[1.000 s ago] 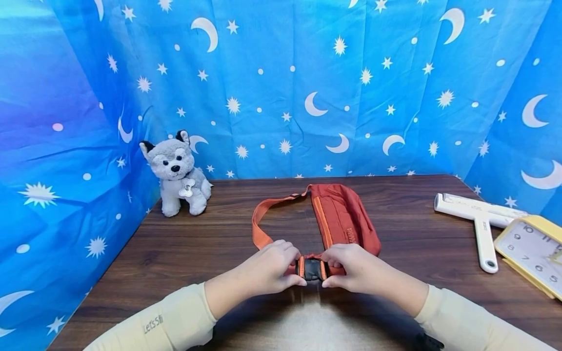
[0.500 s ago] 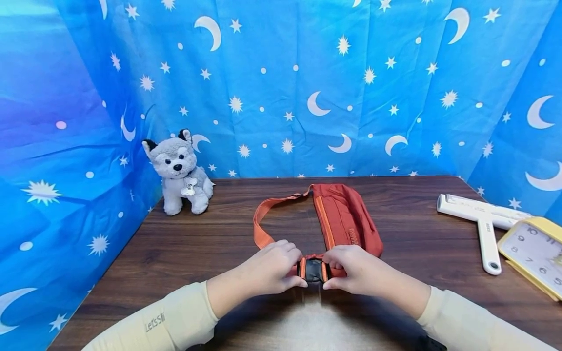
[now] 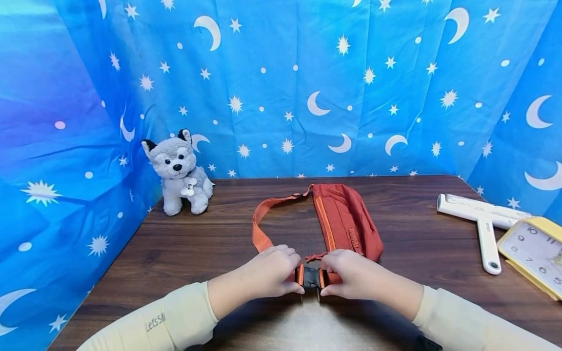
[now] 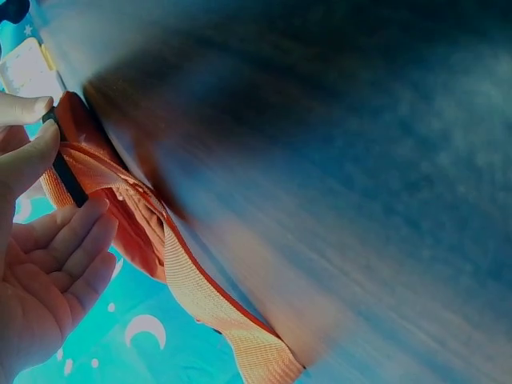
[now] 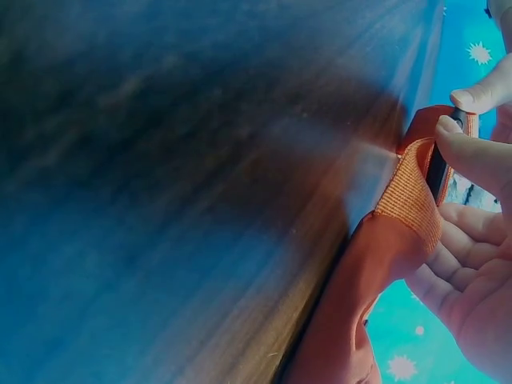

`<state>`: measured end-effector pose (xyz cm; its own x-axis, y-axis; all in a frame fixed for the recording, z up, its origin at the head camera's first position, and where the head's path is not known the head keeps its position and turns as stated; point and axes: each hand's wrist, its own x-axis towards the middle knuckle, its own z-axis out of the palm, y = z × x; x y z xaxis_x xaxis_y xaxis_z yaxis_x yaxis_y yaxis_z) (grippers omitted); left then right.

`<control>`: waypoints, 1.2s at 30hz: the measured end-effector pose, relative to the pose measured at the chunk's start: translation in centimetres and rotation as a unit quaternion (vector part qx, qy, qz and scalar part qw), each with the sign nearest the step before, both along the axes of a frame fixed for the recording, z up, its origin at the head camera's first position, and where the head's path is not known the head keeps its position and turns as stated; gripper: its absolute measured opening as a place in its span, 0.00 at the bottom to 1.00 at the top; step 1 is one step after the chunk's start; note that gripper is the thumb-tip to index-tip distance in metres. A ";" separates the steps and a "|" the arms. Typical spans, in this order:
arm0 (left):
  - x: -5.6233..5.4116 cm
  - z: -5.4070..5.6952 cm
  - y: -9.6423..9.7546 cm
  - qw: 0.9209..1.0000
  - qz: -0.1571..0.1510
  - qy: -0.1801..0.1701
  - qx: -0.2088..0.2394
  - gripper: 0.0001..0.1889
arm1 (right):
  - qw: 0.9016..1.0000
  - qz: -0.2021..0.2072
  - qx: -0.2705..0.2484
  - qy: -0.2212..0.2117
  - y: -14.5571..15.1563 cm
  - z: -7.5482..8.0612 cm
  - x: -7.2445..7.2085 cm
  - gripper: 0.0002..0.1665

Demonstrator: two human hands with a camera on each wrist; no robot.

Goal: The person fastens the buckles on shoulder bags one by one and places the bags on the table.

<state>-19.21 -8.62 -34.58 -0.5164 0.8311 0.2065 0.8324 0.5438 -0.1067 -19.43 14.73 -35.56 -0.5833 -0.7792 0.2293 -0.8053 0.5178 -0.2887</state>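
A rust-red waist bag [image 3: 347,219] lies on the table, its orange strap [image 3: 262,222] looping out to the left. At the bag's near end is a black plastic buckle [image 3: 311,277] whose two halves appear joined. My left hand [image 3: 274,273] pinches the buckle's left end between thumb and fingers. On the opposite end, my right hand [image 3: 362,274] pinches it likewise. The left wrist view shows the buckle [image 4: 69,174] edge-on, with webbing [image 4: 188,276] running from it. In the right wrist view, webbing [image 5: 410,192] folds round the buckle's edge. A thin red cord [image 3: 315,257] lies behind the buckle.
A grey plush husky [image 3: 177,173] sits at the table's back left. To the right lie a white T-shaped tool [image 3: 485,229] and a yellow-framed clock [image 3: 533,253]. Blue star-and-moon cloth [image 3: 272,87] hangs around the wooden table [image 3: 184,248].
Both hands and the buckle have shifted slightly toward the person, away from the bag. The red cord behind the buckle shows more clearly. The bag's body stays in place.
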 end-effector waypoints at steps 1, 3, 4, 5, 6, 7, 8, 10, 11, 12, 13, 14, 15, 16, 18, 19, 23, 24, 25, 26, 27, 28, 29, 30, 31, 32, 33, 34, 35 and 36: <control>0.0 0.0 0.0 1.000 0.002 0.000 -0.004 0.23 | 1.000 0.002 0.002 0.004 0.0 0.0 0.0 0.18; -0.1 -0.1 0.0 1.000 0.004 0.000 -0.011 0.22 | 1.000 0.006 0.005 0.009 -0.1 -0.1 0.0 0.18; -0.1 -0.1 0.1 1.000 0.005 0.001 -0.015 0.22 | 1.000 0.007 0.007 0.012 -0.2 -0.1 0.0 0.18; -0.1 -0.1 0.1 1.000 0.007 0.001 -0.019 0.22 | 1.000 0.009 0.009 0.018 -0.3 -0.1 0.0 0.18; -0.2 -0.2 0.2 1.000 0.009 -0.001 -0.023 0.22 | 1.000 0.011 0.011 0.022 -0.4 -0.1 0.0 0.19; -0.2 -0.2 0.2 1.000 0.011 -0.004 -0.028 0.22 | 0.999 0.013 0.014 0.027 -0.4 -0.2 0.0 0.19; -0.2 -0.2 0.3 0.999 0.013 -0.007 -0.032 0.22 | 0.999 0.015 0.018 0.030 -0.5 -0.2 0.0 0.19; -0.3 -0.3 0.4 0.999 0.019 -0.014 -0.042 0.22 | 0.999 0.020 0.028 0.039 -0.7 -0.2 -0.1 0.19; -0.3 -0.3 0.4 0.999 0.022 -0.019 -0.045 0.22 | 0.998 0.021 0.034 0.041 -0.8 -0.2 -0.1 0.19; -0.3 -0.3 0.5 0.998 0.025 -0.022 -0.050 0.22 | 0.998 0.024 0.038 0.043 -0.9 -0.2 -0.2 0.19; -0.4 -0.4 0.5 0.998 0.028 -0.022 -0.055 0.22 | 0.998 0.027 0.043 0.046 -1.0 -0.2 -0.2 0.19; -0.4 -0.4 0.6 0.997 0.030 -0.023 -0.061 0.22 | 0.997 0.031 0.046 0.049 -1.0 -0.3 -0.2 0.19; -0.4 -0.4 0.6 0.997 0.032 -0.024 -0.066 0.22 | 0.997 0.035 0.049 0.052 -1.1 -0.3 -0.2 0.19; -0.4 -0.5 0.7 0.997 0.034 -0.025 -0.072 0.22 | 0.996 0.039 0.049 0.059 -1.1 -0.4 -0.2 0.19; -0.5 -0.5 0.8 0.995 0.039 -0.027 -0.084 0.22 | 0.995 0.049 0.046 0.068 -1.2 -0.5 -0.2 0.20; -0.5 -0.5 0.9 0.995 0.041 -0.030 -0.089 0.22 | 0.995 0.052 0.046 0.075 -1.2 -0.6 -0.2 0.20; -0.5 -0.5 1.1 0.992 0.047 -0.038 -0.108 0.23 | 0.993 0.051 0.055 0.086 -1.4 -0.8 -0.3 0.20; -0.6 -0.6 1.2 0.992 0.048 -0.041 -0.110 0.23 | 0.993 0.047 0.059 0.086 -1.4 -0.8 -0.3 0.20; -0.6 -0.6 1.2 0.992 0.048 -0.043 -0.113 0.23 | 0.993 0.044 0.064 0.087 -1.5 -0.8 -0.3 0.21; -0.6 -0.6 1.3 0.991 0.049 -0.045 -0.115 0.23 | 0.993 0.041 0.068 0.083 -1.5 -0.8 -0.2 0.21; -0.6 -0.6 1.3 0.991 0.051 -0.048 -0.117 0.24 | 0.993 0.039 0.071 0.083 -1.6 -0.7 -0.2 0.21; -0.7 -0.6 1.4 0.990 0.052 -0.053 -0.119 0.24 | 0.993 0.037 0.073 0.084 -1.6 -0.7 -0.2 0.21; -0.7 -0.7 1.4 0.990 0.053 -0.055 -0.121 0.24 | 0.993 0.036 0.075 0.086 -1.6 -0.7 -0.2 0.21; -0.8 -0.7 1.4 0.989 0.054 -0.060 -0.122 0.24 | 0.993 0.034 0.077 0.087 -1.7 -0.7 -0.2 0.21; -0.9 -0.7 1.5 0.989 0.055 -0.064 -0.124 0.24 | 0.992 0.033 0.078 0.088 -1.7 -0.7 -0.2 0.21; -0.9 -0.7 1.5 0.988 0.056 -0.068 -0.125 0.24 | 0.992 0.033 0.079 0.090 -1.7 -0.7 -0.2 0.21; -1.0 -0.7 1.5 0.988 0.057 -0.072 -0.127 0.24 | 0.992 0.032 0.080 0.090 -1.7 -0.7 -0.2 0.21; -1.0 -0.7 1.6 0.987 0.058 -0.075 -0.128 0.24 | 0.992 0.031 0.082 0.088 -1.7 -0.7 -0.2 0.21; -1.1 -0.6 1.6 0.987 0.058 -0.077 -0.131 0.24 | 0.992 0.030 0.082 0.087 -1.7 -0.7 -0.2 0.21; -1.1 -0.6 1.7 0.986 0.059 -0.079 -0.132 0.24 | 0.992 0.027 0.084 0.085 -1.7 -0.7 -0.3 0.21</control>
